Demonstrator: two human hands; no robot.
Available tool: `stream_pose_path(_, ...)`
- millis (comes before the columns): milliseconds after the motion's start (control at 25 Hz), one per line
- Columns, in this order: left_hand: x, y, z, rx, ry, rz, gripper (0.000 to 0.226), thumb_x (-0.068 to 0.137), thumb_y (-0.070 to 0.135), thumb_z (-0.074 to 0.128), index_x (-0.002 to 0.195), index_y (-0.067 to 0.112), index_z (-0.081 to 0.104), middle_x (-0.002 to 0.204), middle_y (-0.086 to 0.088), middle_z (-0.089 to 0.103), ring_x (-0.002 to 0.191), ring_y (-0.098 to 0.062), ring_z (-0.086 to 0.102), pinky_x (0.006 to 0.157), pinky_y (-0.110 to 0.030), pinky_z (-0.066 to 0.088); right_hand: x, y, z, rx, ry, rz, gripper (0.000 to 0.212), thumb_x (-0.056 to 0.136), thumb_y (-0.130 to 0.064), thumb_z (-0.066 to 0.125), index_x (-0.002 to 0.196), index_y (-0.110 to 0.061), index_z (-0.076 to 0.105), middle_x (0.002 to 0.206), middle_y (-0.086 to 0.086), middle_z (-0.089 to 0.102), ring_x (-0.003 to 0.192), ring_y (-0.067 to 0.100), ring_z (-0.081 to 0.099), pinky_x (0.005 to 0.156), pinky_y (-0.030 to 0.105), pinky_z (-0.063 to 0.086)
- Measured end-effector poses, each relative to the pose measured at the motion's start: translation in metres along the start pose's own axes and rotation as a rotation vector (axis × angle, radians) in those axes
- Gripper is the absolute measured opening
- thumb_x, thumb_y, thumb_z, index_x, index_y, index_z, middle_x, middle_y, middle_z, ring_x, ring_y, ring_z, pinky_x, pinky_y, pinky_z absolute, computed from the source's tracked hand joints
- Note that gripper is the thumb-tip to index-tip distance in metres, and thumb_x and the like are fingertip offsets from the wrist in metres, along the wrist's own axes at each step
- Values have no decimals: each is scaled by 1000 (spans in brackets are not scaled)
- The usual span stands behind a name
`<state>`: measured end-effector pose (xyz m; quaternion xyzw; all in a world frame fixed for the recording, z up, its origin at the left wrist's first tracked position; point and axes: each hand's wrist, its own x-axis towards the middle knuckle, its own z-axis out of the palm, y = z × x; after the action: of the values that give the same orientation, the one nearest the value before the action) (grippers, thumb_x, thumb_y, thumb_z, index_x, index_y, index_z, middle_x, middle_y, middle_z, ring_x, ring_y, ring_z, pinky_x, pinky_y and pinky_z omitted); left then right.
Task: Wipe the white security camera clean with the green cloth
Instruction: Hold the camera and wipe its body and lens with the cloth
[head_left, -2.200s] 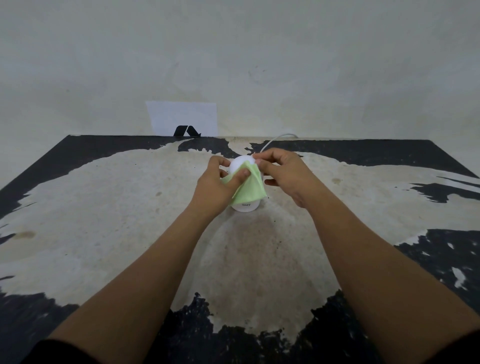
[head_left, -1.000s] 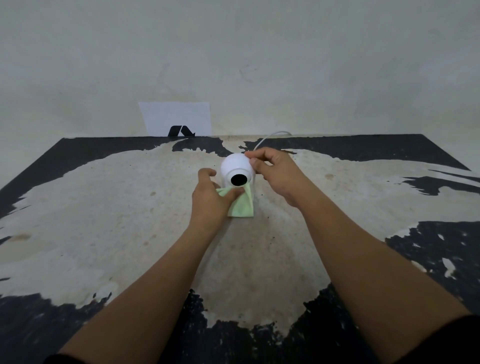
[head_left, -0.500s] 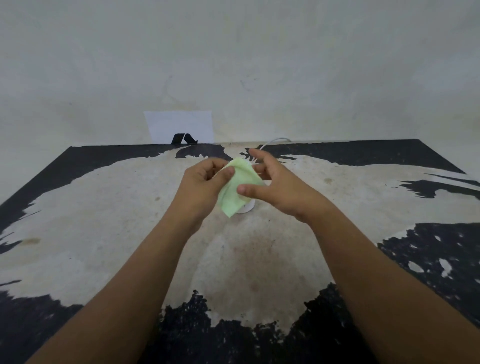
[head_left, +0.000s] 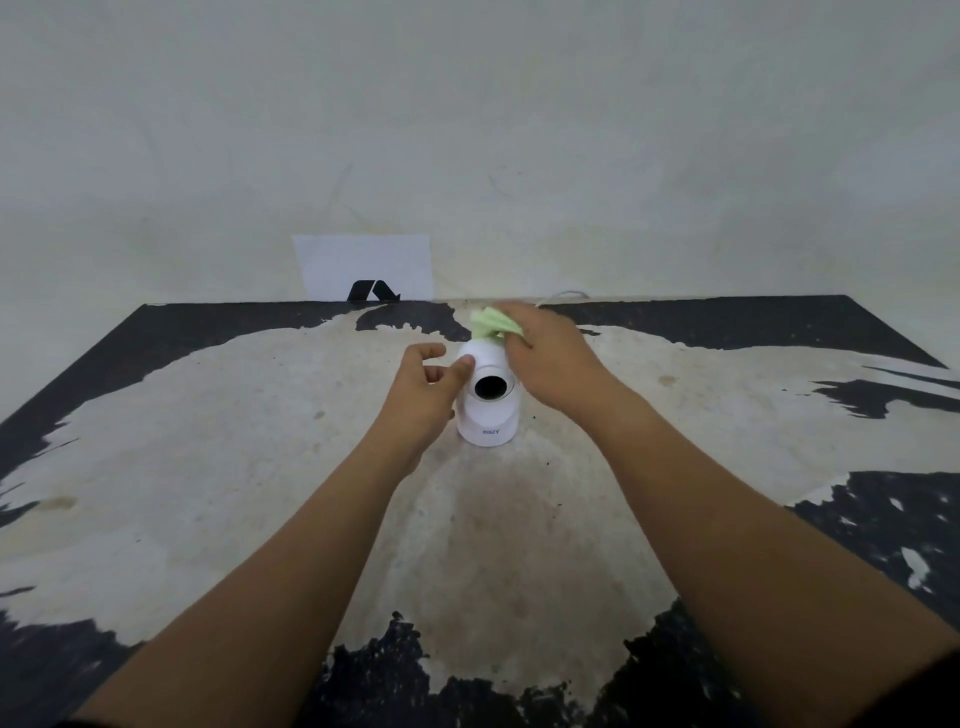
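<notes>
The white security camera (head_left: 488, 415) stands upright on the worn table (head_left: 260, 467), its round head with the black lens facing me. My right hand (head_left: 550, 364) grips the bunched green cloth (head_left: 491, 322) and presses it on the top back of the camera's head. My left hand (head_left: 423, 395) is at the camera's left side, thumb tip touching the head, the other fingers curled and apart. The back of the camera is hidden.
A white cable (head_left: 563, 296) runs from behind the camera to the table's far edge. A white card with a black logo (head_left: 366, 270) leans against the wall at the back. The table's top is peeled pale with black patches.
The green cloth has passed from my left hand to my right, moving from the front of the camera up to its top back. The lens now shows again.
</notes>
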<state>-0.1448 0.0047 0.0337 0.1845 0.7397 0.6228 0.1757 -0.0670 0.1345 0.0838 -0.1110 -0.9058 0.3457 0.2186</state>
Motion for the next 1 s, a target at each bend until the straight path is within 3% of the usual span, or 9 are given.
stream_pose_path(80, 4, -3, -1, -24, -19, -12, 43, 88, 41, 57, 122, 19, 43, 113, -10, 61, 102, -21, 63, 78, -34, 53, -1, -2, 10, -54, -163, -59, 32, 94, -22, 49, 125, -18, 59, 122, 2, 63, 105, 17, 56, 82, 23, 41)
stream_pose_path(160, 6, -6, -3, -31, -37, -17, 42, 88, 42, 57, 119, 17, 43, 111, -9, 61, 101, -21, 63, 80, -35, 54, 4, -5, 13, -18, -207, -22, 36, 93, -43, 48, 117, -20, 63, 120, 2, 64, 109, 19, 57, 93, 33, 43)
stream_pose_path(360, 3, -7, -2, -8, -28, 76, 26, 90, 38, 55, 97, 17, 43, 104, -2, 52, 98, -22, 59, 75, -34, 56, 30, 1, 15, 278, -298, 401, 89, 71, -87, 27, 119, -21, 61, 126, 8, 61, 115, 24, 56, 106, 46, 38)
stream_pose_path(480, 3, -4, -3, 65, -58, 115, 28, 92, 41, 50, 118, 33, 41, 118, 1, 49, 105, -18, 55, 77, -32, 51, 37, 29, 29, 515, -244, 525, 118, 42, -101, 33, 127, -24, 57, 136, 9, 57, 123, 27, 54, 109, 49, 36)
stream_pose_path(560, 2, -3, -3, 104, -108, 146, 34, 94, 43, 44, 127, 46, 38, 122, 3, 48, 108, -13, 52, 83, -32, 46, 28, 41, 34, 585, -233, 517, 105, 48, -99, 33, 118, -26, 62, 124, 6, 66, 116, 25, 60, 107, 47, 40)
stream_pose_path(640, 0, -2, 0, 123, -137, 166, 35, 96, 42, 39, 132, 40, 41, 117, 4, 52, 102, -4, 53, 79, -26, 43, 15, 43, 38, 611, -228, 502, 90, 62, -93, 25, 108, -27, 67, 111, 6, 72, 108, 24, 65, 104, 47, 43)
stream_pose_path(840, -1, -2, 1, 124, -123, 161, 34, 98, 37, 38, 131, 34, 44, 113, 2, 56, 98, -3, 54, 78, -22, 43, -13, 50, 35, 686, -156, 497, 93, 64, -89, 28, 119, -23, 64, 118, 6, 69, 110, 21, 64, 101, 44, 47)
stream_pose_path(920, 0, -4, 3, 116, -117, 163, 35, 97, 38, 39, 131, 34, 44, 115, 1, 57, 103, -12, 56, 86, -28, 44, -26, 51, 28, 694, -106, 484, 67, 79, -72, 45, 113, -19, 67, 113, 8, 71, 106, 23, 67, 93, 41, 53)
stream_pose_path(1000, 0, -7, 4, 104, -99, 173, 33, 97, 38, 40, 129, 35, 45, 118, 1, 58, 108, -18, 57, 92, -31, 44, -38, 51, 20, 601, -57, 426, 24, 91, -33, 55, 98, -15, 70, 104, 13, 71, 98, 29, 68, 84, 40, 58)
